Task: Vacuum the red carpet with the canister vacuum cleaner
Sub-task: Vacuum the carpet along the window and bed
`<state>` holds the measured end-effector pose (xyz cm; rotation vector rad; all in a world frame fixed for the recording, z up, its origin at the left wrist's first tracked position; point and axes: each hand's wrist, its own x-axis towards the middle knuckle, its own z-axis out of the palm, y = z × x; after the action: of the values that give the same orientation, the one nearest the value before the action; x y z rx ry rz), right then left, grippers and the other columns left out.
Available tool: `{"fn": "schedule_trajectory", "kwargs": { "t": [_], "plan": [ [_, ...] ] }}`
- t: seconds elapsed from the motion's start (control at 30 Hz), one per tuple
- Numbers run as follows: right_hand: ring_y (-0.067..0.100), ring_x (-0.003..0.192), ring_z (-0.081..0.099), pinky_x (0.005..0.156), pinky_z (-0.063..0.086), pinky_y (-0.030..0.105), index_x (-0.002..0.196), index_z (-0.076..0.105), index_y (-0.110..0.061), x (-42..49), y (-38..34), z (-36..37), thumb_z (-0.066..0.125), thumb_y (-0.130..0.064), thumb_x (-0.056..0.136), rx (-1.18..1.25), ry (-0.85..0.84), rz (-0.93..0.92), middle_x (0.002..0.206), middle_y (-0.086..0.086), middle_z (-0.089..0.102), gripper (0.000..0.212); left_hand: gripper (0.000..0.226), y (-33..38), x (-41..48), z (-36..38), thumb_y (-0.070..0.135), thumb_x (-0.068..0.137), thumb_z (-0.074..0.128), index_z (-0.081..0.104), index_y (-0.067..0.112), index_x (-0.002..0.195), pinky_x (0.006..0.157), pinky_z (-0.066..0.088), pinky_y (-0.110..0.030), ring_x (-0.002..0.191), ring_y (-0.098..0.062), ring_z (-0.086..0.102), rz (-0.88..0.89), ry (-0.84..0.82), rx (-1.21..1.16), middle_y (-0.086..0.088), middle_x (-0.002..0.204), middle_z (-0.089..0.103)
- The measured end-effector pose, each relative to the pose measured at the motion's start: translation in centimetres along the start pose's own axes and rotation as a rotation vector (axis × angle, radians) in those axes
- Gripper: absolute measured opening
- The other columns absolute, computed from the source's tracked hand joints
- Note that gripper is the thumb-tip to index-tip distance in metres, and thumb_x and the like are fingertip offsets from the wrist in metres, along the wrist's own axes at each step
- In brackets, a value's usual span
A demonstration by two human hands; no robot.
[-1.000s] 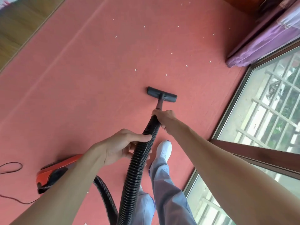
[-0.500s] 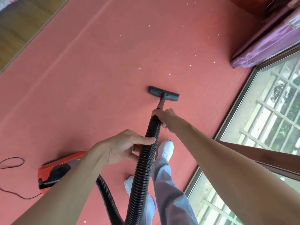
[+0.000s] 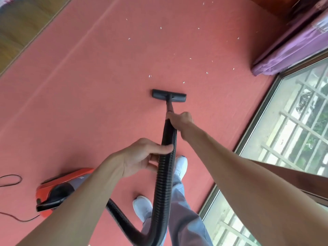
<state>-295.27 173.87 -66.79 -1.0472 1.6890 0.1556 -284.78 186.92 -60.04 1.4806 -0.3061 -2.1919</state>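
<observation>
The red carpet [image 3: 88, 103] fills most of the view. A black floor nozzle [image 3: 169, 96] lies flat on it ahead of me, on a short wand. My right hand [image 3: 180, 120] grips the top of the wand where the ribbed black hose [image 3: 164, 183] begins. My left hand [image 3: 142, 158] holds the hose lower down, thumb over it. The hose loops back to the orange-red canister vacuum [image 3: 56, 190] at lower left, partly hidden by my left forearm. Several small white scraps [image 3: 183, 82] lie just beyond the nozzle.
A glass door with a dark frame [image 3: 255, 119] borders the carpet on the right. A purple-covered mattress [image 3: 291, 50] sits at upper right. Wooden floor [image 3: 21, 23] shows at upper left. A thin power cord [image 3: 10, 181] trails left of the canister. My white shoes [image 3: 142, 206] stand under the hose.
The nozzle has slid forward, closer to the white scraps. My feet have stepped forward, and the canister sits nearer to me in the view. Both hands keep their hold.
</observation>
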Motion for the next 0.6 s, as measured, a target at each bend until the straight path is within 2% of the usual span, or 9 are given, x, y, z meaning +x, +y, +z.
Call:
{"fn": "schedule_trajectory", "kwargs": {
  "t": [0.07,0.13,0.2,0.27,0.37,0.47,0.6],
  "plan": [
    [0.025,0.076,0.059,0.061,0.048,0.029,0.101,0.062,-0.009,1.0,-1.6,-0.1,0.061,-0.031,0.080,-0.025,0.040,-0.016,0.090,0.007,0.061,0.030,0.046,0.7,0.5,0.1,0.033,0.080,0.076,0.071,-0.007,0.102,0.084,0.058,-0.048,0.084,-0.032,0.068,0.039,0.124,-0.103,-0.021,0.092,0.071],
    [0.024,0.076,0.057,0.058,0.044,0.029,0.103,0.061,-0.009,1.6,-2.8,-0.3,0.061,-0.030,0.080,-0.043,0.051,-0.026,0.089,0.006,0.059,0.031,0.046,1.1,0.9,0.3,0.033,0.082,0.074,0.070,-0.008,0.102,0.076,0.061,-0.044,0.076,-0.031,0.068,0.058,0.196,-0.200,-0.022,0.090,0.070],
    [0.022,0.069,0.054,0.054,0.041,0.027,0.099,0.059,-0.009,1.4,-3.1,-0.4,0.060,-0.029,0.080,-0.052,0.021,-0.026,0.084,0.005,0.058,0.028,0.046,1.3,0.7,-0.1,0.034,0.082,0.074,0.070,-0.006,0.102,0.078,0.060,-0.043,0.077,-0.031,0.069,0.032,0.145,-0.184,-0.021,0.091,0.071],
    [0.019,0.061,0.050,0.050,0.038,0.024,0.092,0.056,-0.010,0.4,-2.5,-0.7,0.061,-0.028,0.079,-0.059,-0.023,0.002,0.077,0.004,0.054,0.023,0.048,1.5,0.0,-0.8,0.033,0.080,0.076,0.070,-0.007,0.106,0.079,0.059,-0.040,0.080,-0.030,0.071,-0.036,0.011,-0.097,-0.020,0.092,0.073],
    [0.017,0.057,0.045,0.048,0.032,0.024,0.079,0.054,-0.012,-1.2,-0.3,-1.2,0.064,-0.028,0.076,-0.055,-0.064,0.069,0.071,0.004,0.052,0.019,0.057,1.3,-1.0,-1.6,0.032,0.079,0.069,0.066,-0.012,0.114,0.075,0.060,-0.034,0.078,-0.029,0.074,-0.111,-0.133,0.000,-0.019,0.090,0.074],
    [0.017,0.058,0.044,0.049,0.032,0.026,0.078,0.055,-0.012,-1.5,0.3,-0.9,0.065,-0.029,0.075,-0.030,-0.052,0.072,0.072,0.004,0.053,0.020,0.058,1.4,-1.2,-1.3,0.032,0.079,0.069,0.066,-0.014,0.115,0.072,0.060,-0.033,0.077,-0.027,0.074,-0.110,-0.129,0.018,-0.018,0.089,0.074],
    [0.016,0.057,0.045,0.048,0.033,0.026,0.100,0.062,-0.010,0.3,-1.8,-0.3,0.061,-0.034,0.078,0.011,-0.062,0.085,0.077,0.003,0.055,0.033,0.062,2.1,-0.6,-1.5,0.034,0.079,0.075,0.065,-0.013,0.117,0.074,0.059,-0.036,0.076,-0.029,0.072,-0.045,-0.006,-0.073,-0.019,0.091,0.073]
  ]
}}
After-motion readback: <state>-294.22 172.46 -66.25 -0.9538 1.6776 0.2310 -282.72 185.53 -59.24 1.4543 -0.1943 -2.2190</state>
